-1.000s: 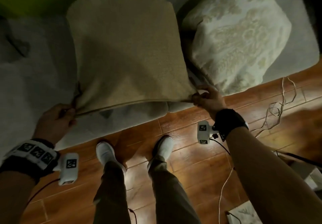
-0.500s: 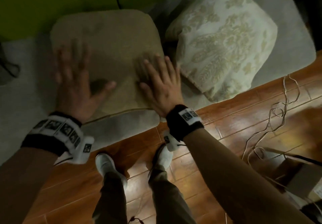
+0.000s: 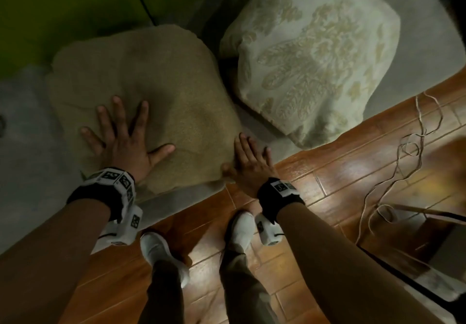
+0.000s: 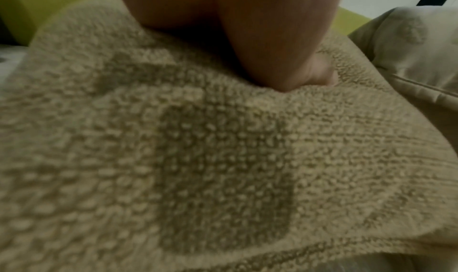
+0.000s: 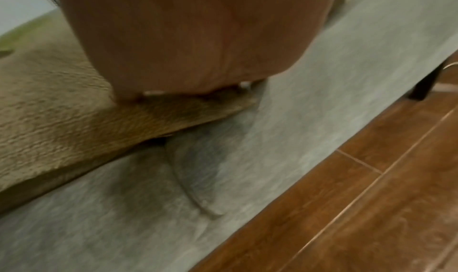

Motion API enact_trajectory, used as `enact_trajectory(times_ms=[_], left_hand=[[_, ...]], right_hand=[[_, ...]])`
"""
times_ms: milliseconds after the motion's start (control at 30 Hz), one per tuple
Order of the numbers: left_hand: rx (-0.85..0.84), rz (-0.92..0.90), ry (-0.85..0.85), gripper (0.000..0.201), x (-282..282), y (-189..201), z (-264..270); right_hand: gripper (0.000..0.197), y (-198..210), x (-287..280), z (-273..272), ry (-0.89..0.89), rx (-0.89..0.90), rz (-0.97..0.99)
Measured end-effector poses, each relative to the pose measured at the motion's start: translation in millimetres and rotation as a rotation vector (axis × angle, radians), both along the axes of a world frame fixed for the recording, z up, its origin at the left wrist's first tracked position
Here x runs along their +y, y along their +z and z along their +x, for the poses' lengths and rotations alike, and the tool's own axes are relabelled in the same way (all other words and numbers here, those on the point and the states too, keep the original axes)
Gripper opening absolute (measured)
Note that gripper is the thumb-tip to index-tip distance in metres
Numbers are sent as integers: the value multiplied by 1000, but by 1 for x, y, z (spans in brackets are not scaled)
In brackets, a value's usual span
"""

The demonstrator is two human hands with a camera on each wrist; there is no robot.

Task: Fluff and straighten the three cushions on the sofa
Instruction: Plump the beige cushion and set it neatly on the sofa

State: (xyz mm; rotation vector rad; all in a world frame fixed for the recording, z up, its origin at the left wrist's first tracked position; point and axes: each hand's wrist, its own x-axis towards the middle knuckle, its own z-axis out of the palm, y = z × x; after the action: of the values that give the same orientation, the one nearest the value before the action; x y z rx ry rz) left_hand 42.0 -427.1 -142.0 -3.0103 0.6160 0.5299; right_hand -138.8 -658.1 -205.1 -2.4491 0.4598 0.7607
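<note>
A tan fleecy cushion (image 3: 161, 91) lies flat on the grey sofa seat (image 3: 27, 162). My left hand (image 3: 121, 132) presses flat on its near left part, fingers spread and straight. My right hand (image 3: 248, 159) lies with straight fingers on the cushion's near right corner, at the sofa's front edge. In the left wrist view the palm (image 4: 247, 31) sinks into the tan pile (image 4: 198, 158). The right wrist view shows the palm (image 5: 188, 41) on the cushion corner (image 5: 198, 107). A cream cushion with a floral pattern (image 3: 315, 53) sits to the right, touching neither hand. A third cushion is not in view.
A green sofa back (image 3: 63, 8) runs behind the cushions. My two feet in white shoes (image 3: 161, 255) stand on the brown wood-look floor (image 3: 327, 197) close to the sofa front. A thin tangled cord (image 3: 413, 147) and a dark object (image 3: 428, 248) lie on the floor at right.
A second ago both hands pinched the tan cushion's near corners. They let go and flattened on it. Since half a second ago both hands have slid nearer, the right onto the near right corner.
</note>
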Motion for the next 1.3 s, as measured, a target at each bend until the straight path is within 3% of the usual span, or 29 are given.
enact_trajectory(times_ms=[100,200,300,367,433,500,567,633,700,733,800,867,967,1067,1200,1267,1300], left_hand=[[-15,-4,15,107,-1,0,-1],[-12,11,29,107,1,0,-4],[7,-23,39,105,8,-1,-11],[44,-59,46,105,17,-1,-15],[91,-38,35,106,22,2,-15],[105,-58,7,107,24,6,-11],[60,-217,27,106,25,23,-4],[-73,-478,226,103,34,38,3],[-200,-582,572,108,54,45,13],[-145,-568,738,114,67,42,19],[147,-577,936,124,84,40,25],[328,-612,923,116,89,47,25],[252,-599,867,88,94,69,11],[221,-636,910,84,117,83,-17],[373,-615,858,76,152,76,-50],[391,-523,754,54,162,81,-44],[338,-471,700,48,168,82,-35]], right_hand=[[71,28,-17,-10,-73,-37,-44],[66,70,-9,18,-189,-379,92],[65,84,19,68,129,-597,120],[65,78,28,91,290,-501,77],[66,65,23,96,242,-358,41],[73,62,13,86,12,-194,174],[79,63,1,76,-280,-33,376],[82,68,-10,71,-341,15,400],[88,77,-16,78,-346,-100,401],[92,84,-16,85,-380,-164,445],[95,100,-13,102,-479,-226,556],[93,114,-3,117,-477,-148,588],[88,127,11,120,-413,-153,602],[89,120,17,102,-342,-175,644],[91,90,18,78,-201,-43,622],[77,97,6,79,-134,-46,558],[66,107,-1,85,-73,-73,432]])
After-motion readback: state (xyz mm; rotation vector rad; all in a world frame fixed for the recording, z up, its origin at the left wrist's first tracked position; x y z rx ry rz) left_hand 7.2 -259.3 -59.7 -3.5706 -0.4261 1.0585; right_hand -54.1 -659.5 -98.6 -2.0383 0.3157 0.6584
